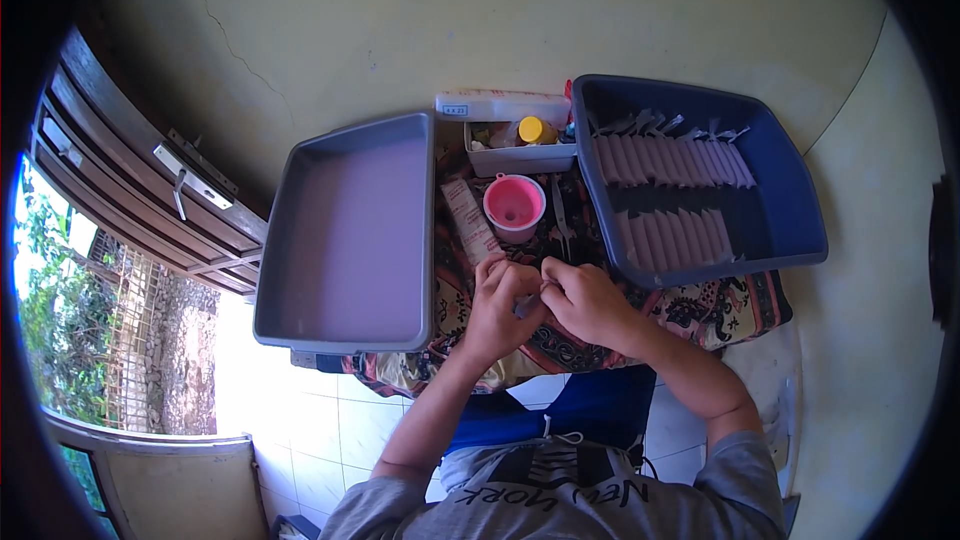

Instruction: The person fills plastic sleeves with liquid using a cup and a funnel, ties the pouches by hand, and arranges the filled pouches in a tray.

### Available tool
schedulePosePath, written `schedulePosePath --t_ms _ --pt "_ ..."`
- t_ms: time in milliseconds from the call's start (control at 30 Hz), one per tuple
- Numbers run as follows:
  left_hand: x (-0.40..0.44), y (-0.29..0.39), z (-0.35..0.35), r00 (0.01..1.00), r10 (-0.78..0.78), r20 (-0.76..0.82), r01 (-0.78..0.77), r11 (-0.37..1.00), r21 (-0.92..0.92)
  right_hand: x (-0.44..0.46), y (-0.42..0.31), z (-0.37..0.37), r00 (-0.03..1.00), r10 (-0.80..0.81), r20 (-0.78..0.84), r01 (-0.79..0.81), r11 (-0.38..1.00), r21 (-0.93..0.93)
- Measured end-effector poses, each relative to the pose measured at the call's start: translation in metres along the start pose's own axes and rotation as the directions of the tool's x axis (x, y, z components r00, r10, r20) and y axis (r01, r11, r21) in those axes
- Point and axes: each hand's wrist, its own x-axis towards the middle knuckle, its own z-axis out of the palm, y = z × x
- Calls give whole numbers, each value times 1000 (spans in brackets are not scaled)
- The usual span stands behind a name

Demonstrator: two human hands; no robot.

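Observation:
Close together over the patterned cloth (535, 355), my left hand (498, 308) and my right hand (588, 308) meet at their fingertips. The fingers of both are pinched; what lies between them, if anything, is too small and hidden to name. Just beyond my hands stands a pink funnel (514, 202), set in a light-coloured cup (515, 234). To its left lies a long, flat packet with red print (470, 218). On the right of the funnel is a slim metal tool (561, 215), its kind unclear.
A grey tub (424, 240) of lilac liquid stands left. The dark blue tub (770, 205) at right holds two rows of filled, tied lilac plastic tubes (670, 160). Behind the funnel, a grey box (520, 160) contains a yellow-capped bottle (535, 130); a whitish roll (505, 105) lies behind it.

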Motion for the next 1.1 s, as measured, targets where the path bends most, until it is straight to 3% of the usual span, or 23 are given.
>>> schedulePosePath --t_ms 233,433,500,667,733,767,833,900,1033,1100 --pt "-14 10 18 977 -37 -211 67 989 136 -2 14 9 998 62 -5 -61 987 150" --pt "-16 8 23 954 -67 -292 77 997 25 -3 14 3 998 49 50 -62 941 332" --pt "-13 7 19 961 -84 -265 99 994 43 -3 13 0 995 72 63 -93 877 472" --pt "-12 1 17 981 -79 -180 93 993 72 -6 21 -1 998 49 27 -55 854 518" --pt "-19 -3 23 926 -367 -94 295 854 -428 -7 26 0 998 38 46 -57 846 530" --pt "-20 -6 23 926 -366 -91 295 854 -429 -7 32 3 1000 -14 15 4 846 534" --pt "-21 -9 20 951 -309 13 253 753 -607 -7 35 4 998 -68 -13 64 842 535" --pt "-21 -9 19 948 -319 23 256 713 -653 -7 34 4 981 -154 -119 189 897 399" --pt "-19 -10 21 940 -339 32 243 601 -762 -8 25 4 969 -191 -159 233 922 309" --pt "-17 -9 20 932 -359 40 261 593 -762 -10 20 7 922 -283 -263 318 943 99"
